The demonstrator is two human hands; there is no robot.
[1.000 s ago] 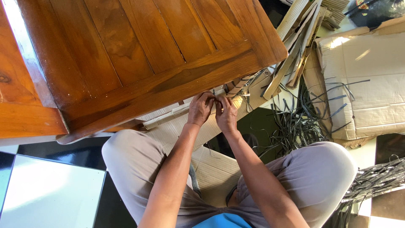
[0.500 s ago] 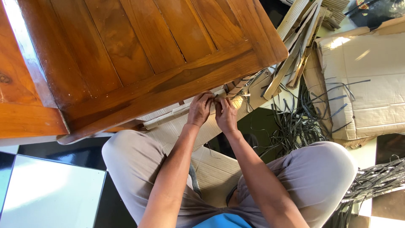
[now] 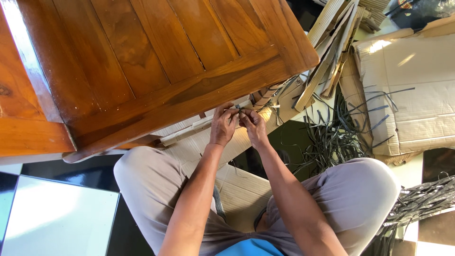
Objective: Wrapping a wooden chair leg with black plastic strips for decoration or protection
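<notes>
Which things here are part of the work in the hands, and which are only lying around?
In the work:
- left hand and right hand, fingertips together on a thin dark strip
- wooden table edge just above them

Lying around:
- loose dark strips on the floor
- flattened cardboard
- bundle of pale slats

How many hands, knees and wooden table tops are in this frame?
Hands: 2, left hand, right hand
Knees: 2, left knee, right knee
Wooden table tops: 1, wooden table top
Total: 5
</notes>
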